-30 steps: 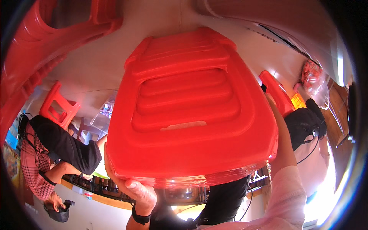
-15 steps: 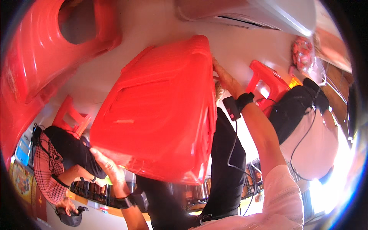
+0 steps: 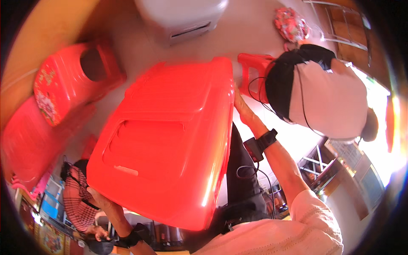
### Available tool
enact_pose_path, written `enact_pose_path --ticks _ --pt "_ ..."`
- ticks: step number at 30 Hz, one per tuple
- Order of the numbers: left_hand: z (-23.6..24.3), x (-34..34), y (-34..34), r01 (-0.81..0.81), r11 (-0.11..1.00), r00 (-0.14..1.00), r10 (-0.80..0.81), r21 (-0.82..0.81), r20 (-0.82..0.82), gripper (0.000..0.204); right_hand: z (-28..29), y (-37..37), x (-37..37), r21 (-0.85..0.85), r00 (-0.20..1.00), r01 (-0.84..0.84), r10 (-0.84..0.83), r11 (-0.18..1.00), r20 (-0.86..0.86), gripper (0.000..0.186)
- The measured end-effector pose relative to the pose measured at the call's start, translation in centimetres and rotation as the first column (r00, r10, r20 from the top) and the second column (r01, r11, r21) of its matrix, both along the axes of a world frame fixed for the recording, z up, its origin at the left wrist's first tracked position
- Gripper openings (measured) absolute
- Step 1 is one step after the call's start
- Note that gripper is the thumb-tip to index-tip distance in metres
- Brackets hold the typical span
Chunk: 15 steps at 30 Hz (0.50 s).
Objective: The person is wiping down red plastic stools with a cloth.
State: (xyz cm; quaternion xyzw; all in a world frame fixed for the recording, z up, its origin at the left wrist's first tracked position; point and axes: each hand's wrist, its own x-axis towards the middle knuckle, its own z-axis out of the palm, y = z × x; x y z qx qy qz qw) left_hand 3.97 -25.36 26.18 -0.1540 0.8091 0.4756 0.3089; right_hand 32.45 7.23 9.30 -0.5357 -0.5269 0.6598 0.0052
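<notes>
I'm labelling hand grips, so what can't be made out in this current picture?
All in the head view:
- Left hand: fingers hidden behind the large red plastic object.
- Right hand: fingertips hidden behind it too.
- That object's far side: turned away.
- Grey box: cut off by the top edge.
- Red bundle: too small to identify.

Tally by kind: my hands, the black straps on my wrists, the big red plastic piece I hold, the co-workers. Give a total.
Hands: 2 (left hand, right hand)
Black wrist straps: 2 (left strap, right strap)
Big red plastic piece: 1
Co-workers: 2 (checked shirt, pale shirt)
Total: 7
</notes>
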Motion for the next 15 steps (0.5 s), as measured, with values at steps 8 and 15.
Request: enact_pose_path --ticks 8,15 --pt "22.5 1.0 7.8 0.34 0.941 0.94 -0.339 -0.005 -0.034 0.068 16.0 -8.9 13.5 0.391 0.973 -0.004 0.094 0.92 -0.212 0.059" --pt "30.5 7.6 12.5 0.717 0.692 0.697 -0.71 0.084 -0.097 0.072 26.0 -14.3 20.7 -0.047 0.764 0.645 -0.64 0.763 0.08 0.051"
